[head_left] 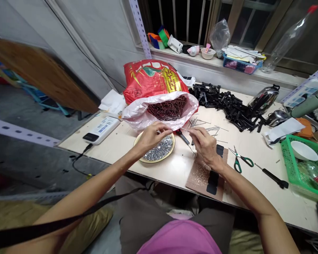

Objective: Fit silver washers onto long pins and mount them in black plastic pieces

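Observation:
My left hand [154, 137] is over the rim of a round dish [159, 150] filled with small shiny metal pieces. Its fingers are pinched together; whatever they hold is too small to make out. In my right hand [203, 143], a thin metal rod [184, 129] is pinched, pointing left toward the left fingertips. Behind both hands lies a red bag [151, 79], its open white mouth facing me and full of dark thin rods [168, 108]. Loose thin rods [213, 129] are scattered beyond my right hand, and a brown board [198, 176] with black pads lies under it.
Black plastic parts [228, 104] are heaped at the back. Green-handled scissors [238, 159], a black-handled tool [272, 176] and a green basket [287, 155] stand right. A white power bank [102, 130] with a cable sits left. A steel kettle [263, 98] is back right.

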`<state>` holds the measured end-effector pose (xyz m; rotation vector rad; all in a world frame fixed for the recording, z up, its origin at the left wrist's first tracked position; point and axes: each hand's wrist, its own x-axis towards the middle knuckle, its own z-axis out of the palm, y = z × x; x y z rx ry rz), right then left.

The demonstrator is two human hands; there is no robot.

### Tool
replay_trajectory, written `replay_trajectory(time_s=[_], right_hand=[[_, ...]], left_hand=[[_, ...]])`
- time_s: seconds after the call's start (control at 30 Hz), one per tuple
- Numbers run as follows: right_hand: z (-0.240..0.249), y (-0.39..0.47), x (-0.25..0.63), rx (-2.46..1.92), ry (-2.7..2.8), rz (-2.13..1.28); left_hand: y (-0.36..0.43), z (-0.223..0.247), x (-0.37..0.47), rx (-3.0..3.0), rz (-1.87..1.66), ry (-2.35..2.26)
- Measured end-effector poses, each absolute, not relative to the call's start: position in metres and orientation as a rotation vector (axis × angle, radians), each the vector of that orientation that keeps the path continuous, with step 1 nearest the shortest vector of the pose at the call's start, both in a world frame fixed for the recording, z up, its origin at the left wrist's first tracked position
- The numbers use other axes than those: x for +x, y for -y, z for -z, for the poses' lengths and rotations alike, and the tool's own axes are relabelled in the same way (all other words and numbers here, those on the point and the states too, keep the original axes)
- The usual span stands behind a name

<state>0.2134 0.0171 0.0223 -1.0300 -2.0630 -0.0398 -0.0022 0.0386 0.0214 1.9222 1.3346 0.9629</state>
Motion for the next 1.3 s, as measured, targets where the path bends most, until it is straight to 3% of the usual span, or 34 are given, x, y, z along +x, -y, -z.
replay_trajectory(time_s=[0.2,0.33,0.5,0.63,0.83,1.3], right_hand=[[-0.015,-0.009,0.23,-1.226,2.175,0.041],[-0.01,-0.006,0.226,-1.222,2.215,0.011],[-0.01,-0.006,0.215,-1.199,2.241,-0.015],[-0.008,-0.011,0.198,-1.146,2.29,-0.112],[-0.005,-0.017,0.163,-1.146,2.38,-0.167],[-0.019,-0.015,0.135,-1.237,2.466,-0.03]], left_hand=[[-0.04,0.032,-0.037,2.47,-0.461,-1.56],[-0.04,0.041,-0.031,2.514,-0.34,-1.577],[-0.044,0.04,-0.033,2.257,-0.66,-1.441],[-0.041,0.038,-0.034,1.549,-0.997,-1.42],[-0.029,0.022,-0.031,0.689,-1.092,-1.181],[-0.019,0.001,-0.022,0.375,-1.24,-0.968]])
